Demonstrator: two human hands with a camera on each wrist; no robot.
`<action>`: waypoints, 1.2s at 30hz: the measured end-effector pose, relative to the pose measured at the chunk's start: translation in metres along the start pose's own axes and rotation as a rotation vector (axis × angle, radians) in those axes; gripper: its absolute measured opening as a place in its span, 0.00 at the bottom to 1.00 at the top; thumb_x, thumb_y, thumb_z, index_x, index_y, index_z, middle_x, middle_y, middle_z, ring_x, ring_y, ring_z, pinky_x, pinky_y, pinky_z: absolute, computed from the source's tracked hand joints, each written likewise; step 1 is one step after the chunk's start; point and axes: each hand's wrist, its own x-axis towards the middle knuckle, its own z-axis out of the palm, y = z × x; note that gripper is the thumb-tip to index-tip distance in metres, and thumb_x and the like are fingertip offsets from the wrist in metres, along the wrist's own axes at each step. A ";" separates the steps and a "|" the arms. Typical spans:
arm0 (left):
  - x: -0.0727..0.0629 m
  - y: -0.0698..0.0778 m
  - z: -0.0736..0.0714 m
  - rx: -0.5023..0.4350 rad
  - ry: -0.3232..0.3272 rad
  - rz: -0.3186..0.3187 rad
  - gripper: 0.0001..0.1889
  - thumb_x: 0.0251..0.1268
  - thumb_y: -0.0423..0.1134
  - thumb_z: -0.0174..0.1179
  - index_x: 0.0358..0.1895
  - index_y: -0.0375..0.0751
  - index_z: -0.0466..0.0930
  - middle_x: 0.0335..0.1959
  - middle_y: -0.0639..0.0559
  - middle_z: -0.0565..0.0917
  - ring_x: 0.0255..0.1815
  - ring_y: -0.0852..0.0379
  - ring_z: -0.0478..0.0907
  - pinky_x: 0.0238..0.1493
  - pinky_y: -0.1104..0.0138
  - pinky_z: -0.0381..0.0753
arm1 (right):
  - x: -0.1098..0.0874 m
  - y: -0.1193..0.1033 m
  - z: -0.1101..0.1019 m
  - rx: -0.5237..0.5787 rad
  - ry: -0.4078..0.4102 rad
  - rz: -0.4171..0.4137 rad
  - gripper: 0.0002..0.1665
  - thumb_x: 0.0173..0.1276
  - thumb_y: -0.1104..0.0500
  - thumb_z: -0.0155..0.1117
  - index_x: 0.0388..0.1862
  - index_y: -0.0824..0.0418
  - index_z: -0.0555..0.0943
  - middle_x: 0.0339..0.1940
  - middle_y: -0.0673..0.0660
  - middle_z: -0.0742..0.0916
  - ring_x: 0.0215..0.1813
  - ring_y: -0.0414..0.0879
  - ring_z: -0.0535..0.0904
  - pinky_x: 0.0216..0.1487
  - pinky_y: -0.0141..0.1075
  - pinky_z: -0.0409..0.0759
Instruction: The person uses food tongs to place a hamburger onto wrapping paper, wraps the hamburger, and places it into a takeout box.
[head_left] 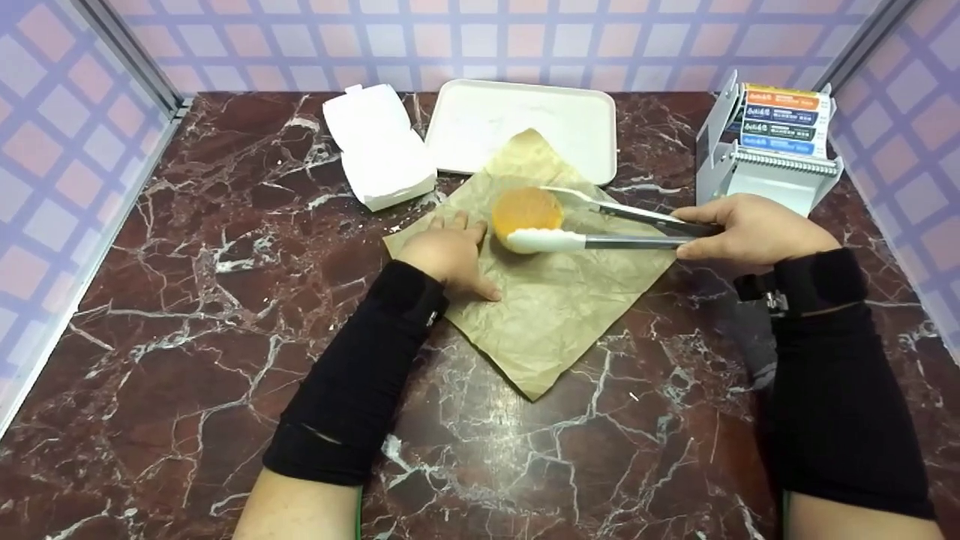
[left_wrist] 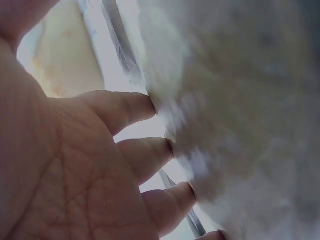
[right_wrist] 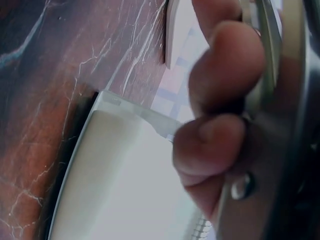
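A round golden bun [head_left: 527, 211] sits over a crumpled sheet of brown paper [head_left: 559, 315] in the head view. White-tipped tongs [head_left: 634, 241] reach in from the right, one tip on either side of the bun. My right hand [head_left: 757, 234] grips the tongs' handles, and its curled fingers [right_wrist: 227, 65] show against the metal in the right wrist view. On the paper's left corner rests my left hand [head_left: 448, 256], fingers spread, just left of the bun. The left wrist view shows that palm, with its fingertips [left_wrist: 170, 150] at the paper.
Behind the paper lies a white tray [head_left: 604, 127], its front overlapped by a paper corner. An opened white box [head_left: 386, 169] stands left of the tray. At back right is a dispenser [head_left: 784, 176] with several coloured label rolls. Patterned walls [head_left: 525, 45] border the marbled table [head_left: 225, 360].
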 end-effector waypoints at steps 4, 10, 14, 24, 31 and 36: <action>0.000 0.000 -0.001 0.008 -0.007 0.003 0.67 0.53 0.73 0.72 0.88 0.50 0.40 0.89 0.40 0.35 0.88 0.30 0.33 0.85 0.37 0.51 | 0.000 -0.001 -0.002 0.012 -0.043 -0.001 0.38 0.67 0.44 0.77 0.73 0.55 0.80 0.66 0.59 0.86 0.43 0.42 0.79 0.42 0.25 0.75; 0.002 -0.001 -0.001 -0.005 -0.005 0.002 0.67 0.52 0.72 0.72 0.88 0.51 0.40 0.89 0.41 0.36 0.88 0.30 0.34 0.86 0.39 0.46 | 0.000 0.001 -0.005 -0.003 -0.083 0.020 0.39 0.65 0.42 0.78 0.73 0.51 0.80 0.65 0.58 0.86 0.44 0.45 0.80 0.41 0.27 0.75; 0.002 -0.002 -0.001 -0.014 -0.002 0.000 0.67 0.52 0.72 0.72 0.88 0.52 0.41 0.89 0.41 0.36 0.88 0.29 0.34 0.86 0.39 0.46 | 0.000 0.002 -0.006 -0.008 -0.109 0.027 0.41 0.64 0.41 0.78 0.74 0.51 0.79 0.71 0.60 0.83 0.59 0.49 0.78 0.60 0.31 0.72; 0.000 -0.001 -0.001 -0.022 -0.003 -0.008 0.67 0.52 0.72 0.73 0.88 0.54 0.40 0.89 0.42 0.35 0.88 0.30 0.33 0.86 0.39 0.46 | 0.000 0.001 -0.005 -0.014 -0.107 0.029 0.42 0.62 0.42 0.80 0.74 0.50 0.80 0.70 0.59 0.84 0.59 0.48 0.77 0.59 0.29 0.71; 0.000 0.000 -0.001 -0.029 -0.013 -0.017 0.68 0.51 0.72 0.74 0.88 0.54 0.39 0.89 0.43 0.35 0.88 0.31 0.32 0.85 0.36 0.48 | -0.001 0.000 -0.004 0.022 -0.079 0.022 0.41 0.61 0.43 0.81 0.73 0.49 0.80 0.65 0.57 0.86 0.51 0.47 0.76 0.48 0.24 0.71; 0.000 -0.001 0.000 -0.021 -0.013 -0.017 0.67 0.51 0.72 0.73 0.88 0.53 0.40 0.89 0.42 0.35 0.88 0.31 0.32 0.84 0.36 0.50 | 0.000 -0.003 0.000 0.079 -0.038 0.045 0.44 0.64 0.40 0.79 0.77 0.46 0.76 0.56 0.56 0.89 0.36 0.42 0.79 0.36 0.28 0.77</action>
